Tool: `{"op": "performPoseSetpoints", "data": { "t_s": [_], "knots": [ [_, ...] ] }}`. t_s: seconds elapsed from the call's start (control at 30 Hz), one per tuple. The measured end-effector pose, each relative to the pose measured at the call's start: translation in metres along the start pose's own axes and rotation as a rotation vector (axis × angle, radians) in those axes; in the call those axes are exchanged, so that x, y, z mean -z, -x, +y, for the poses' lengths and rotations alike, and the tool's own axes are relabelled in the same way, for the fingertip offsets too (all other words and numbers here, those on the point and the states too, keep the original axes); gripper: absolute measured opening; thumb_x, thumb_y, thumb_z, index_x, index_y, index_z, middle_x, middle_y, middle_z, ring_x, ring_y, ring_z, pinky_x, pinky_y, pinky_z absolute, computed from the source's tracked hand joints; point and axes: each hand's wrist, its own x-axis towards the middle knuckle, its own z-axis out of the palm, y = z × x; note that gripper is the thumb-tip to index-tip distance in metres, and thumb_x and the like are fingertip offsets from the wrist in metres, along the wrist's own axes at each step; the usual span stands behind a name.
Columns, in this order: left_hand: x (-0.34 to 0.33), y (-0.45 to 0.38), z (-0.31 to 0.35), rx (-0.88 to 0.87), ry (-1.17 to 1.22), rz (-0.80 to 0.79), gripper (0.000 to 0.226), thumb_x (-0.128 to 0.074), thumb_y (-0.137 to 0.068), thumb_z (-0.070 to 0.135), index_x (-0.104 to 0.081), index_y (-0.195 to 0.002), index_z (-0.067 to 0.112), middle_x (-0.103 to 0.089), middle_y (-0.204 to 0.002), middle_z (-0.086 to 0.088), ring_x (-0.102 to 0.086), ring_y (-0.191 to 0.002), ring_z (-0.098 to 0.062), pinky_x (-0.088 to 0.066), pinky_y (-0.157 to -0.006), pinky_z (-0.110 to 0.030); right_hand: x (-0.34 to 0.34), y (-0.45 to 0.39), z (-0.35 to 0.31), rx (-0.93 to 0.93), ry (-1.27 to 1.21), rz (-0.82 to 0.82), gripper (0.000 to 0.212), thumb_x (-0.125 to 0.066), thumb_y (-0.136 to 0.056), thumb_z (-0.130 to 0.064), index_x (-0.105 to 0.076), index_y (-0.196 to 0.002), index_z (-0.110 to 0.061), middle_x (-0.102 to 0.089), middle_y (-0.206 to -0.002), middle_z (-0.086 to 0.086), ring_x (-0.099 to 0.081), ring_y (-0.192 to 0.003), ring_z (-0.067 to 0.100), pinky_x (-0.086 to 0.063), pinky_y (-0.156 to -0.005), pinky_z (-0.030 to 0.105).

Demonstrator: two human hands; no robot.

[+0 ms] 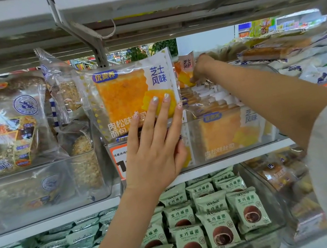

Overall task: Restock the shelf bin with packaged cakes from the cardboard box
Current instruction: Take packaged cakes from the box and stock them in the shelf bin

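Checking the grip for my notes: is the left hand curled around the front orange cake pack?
No, the left hand lies flat with straight fingers pressed against the front orange cake pack, holding it upright at the clear bin.

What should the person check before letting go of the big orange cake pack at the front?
1. Left hand flat against the front cake pack, fingers straight: ok.
2. Front cake pack standing upright at the front of the clear bin: ok, though it seems to lean on the hand.
3. Right hand has hold of the pack at the back: cannot tell, its fingers are hidden behind the packs.
4. Row of packs between the two hands lined up: ok, they stand side by side.
5. Room left in the bin for more: cannot tell.
6. Cardboard box close by: cannot tell, it is not in view.
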Motion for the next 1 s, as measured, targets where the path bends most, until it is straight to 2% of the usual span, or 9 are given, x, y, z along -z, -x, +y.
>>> {"op": "performPoseSetpoints", "data": {
  "t_s": [0.1, 0.23, 0.33, 0.47, 0.53, 0.67, 0.73, 0.87, 1.0],
  "knots": [
    [0.001, 0.001, -0.001, 0.006, -0.010, -0.036, 0.055, -0.036, -0.095, 0.035, -0.036, -0.146, 0.015, -0.032, -0.152, -0.009, -0.027, -0.142, -0.025, -0.026, -0.113, -0.048, 0.019, 0.020, -0.005, 0.009, -0.117, 0.005, 0.054, -0.055, -0.092, -0.010, -0.032, -0.140, 0.002, -0.040, -0.142, 0.017, -0.042, -0.129, 0.031, -0.039, -0.101, 0.032],
    [0.009, -0.002, -0.002, 0.003, 0.021, -0.136, 0.056, -0.033, -0.098, 0.035, -0.027, -0.150, 0.015, -0.023, -0.156, -0.008, -0.018, -0.144, -0.024, -0.015, -0.117, -0.046, 0.046, 0.088, -0.006, 0.014, -0.383, 0.038, 0.059, -0.050, -0.092, 0.003, -0.022, -0.144, -0.003, -0.039, -0.142, 0.014, -0.043, -0.127, 0.026, -0.041, -0.093, 0.024],
    [0.024, 0.005, 0.004, 0.006, 0.126, -0.147, 0.055, -0.035, -0.099, 0.029, -0.025, -0.150, 0.012, -0.022, -0.156, -0.008, -0.016, -0.145, -0.023, -0.005, -0.119, -0.044, 0.051, 0.154, 0.017, 0.126, -0.666, 0.145, 0.054, -0.041, -0.090, 0.011, -0.033, -0.140, -0.007, -0.048, -0.116, 0.005, -0.052, -0.100, 0.014, -0.042, -0.076, 0.022],
    [0.053, 0.057, 0.039, -0.143, 0.339, -0.079, 0.044, -0.035, -0.095, 0.019, -0.040, -0.137, 0.007, -0.042, -0.145, -0.012, -0.037, -0.133, -0.028, -0.025, -0.113, -0.046, 0.015, 0.259, 0.071, 0.363, -0.763, 0.563, 0.043, -0.035, -0.079, 0.016, -0.049, -0.107, -0.014, -0.050, -0.094, -0.007, -0.050, -0.089, 0.010, -0.040, -0.074, 0.015],
    [0.062, 0.097, 0.064, -0.210, 0.447, -0.152, 0.034, -0.040, -0.091, 0.018, -0.048, -0.123, 0.008, -0.056, -0.129, -0.015, -0.049, -0.116, -0.029, -0.037, -0.099, -0.043, -0.025, 0.311, 0.100, 0.372, -0.722, 0.564, 0.039, -0.039, -0.082, 0.012, -0.046, -0.102, -0.021, -0.052, -0.093, -0.004, -0.051, -0.086, 0.009, -0.040, -0.074, 0.017],
    [0.082, 0.180, 0.111, -0.178, 0.629, -0.561, 0.034, -0.043, -0.078, 0.021, -0.049, -0.110, 0.011, -0.065, -0.103, -0.010, -0.064, -0.081, -0.026, -0.051, -0.066, -0.031, -0.117, 0.398, 0.158, 0.222, -0.541, 0.165, 0.036, -0.046, -0.085, 0.010, -0.048, -0.101, -0.022, -0.050, -0.092, -0.011, -0.047, -0.082, -0.001, -0.036, -0.072, 0.009],
    [0.096, 0.218, 0.129, -0.086, 0.706, -0.791, 0.036, -0.045, -0.078, 0.017, -0.053, -0.112, 0.011, -0.065, -0.101, -0.008, -0.066, -0.075, -0.025, -0.051, -0.058, -0.028, -0.161, 0.430, 0.185, 0.157, -0.385, -0.034, 0.033, -0.046, -0.087, 0.004, -0.049, -0.105, -0.023, -0.051, -0.101, -0.006, -0.049, -0.089, 0.005, -0.039, -0.078, 0.015],
    [0.120, 0.303, 0.156, 0.108, 0.646, -1.262, 0.048, -0.038, -0.096, 0.017, -0.030, -0.143, 0.014, -0.042, -0.141, -0.005, -0.050, -0.120, -0.023, -0.043, -0.093, -0.034, -0.230, 0.475, 0.234, 0.076, -0.109, -0.455, 0.031, -0.047, -0.090, -0.009, -0.046, -0.117, -0.024, -0.049, -0.118, -0.001, -0.050, -0.108, 0.020, -0.046, -0.083, 0.031],
    [0.142, 0.385, 0.171, 0.319, 0.646, -1.513, 0.041, -0.042, -0.096, 0.022, -0.037, -0.136, 0.019, -0.048, -0.133, -0.002, -0.050, -0.118, -0.020, -0.045, -0.096, -0.034, -0.277, 0.500, 0.263, -0.112, 0.141, -0.923, 0.056, -0.049, -0.093, -0.016, -0.024, -0.143, -0.019, -0.032, -0.142, 0.013, -0.035, -0.129, 0.036, -0.040, -0.101, 0.044]
  ]
}}
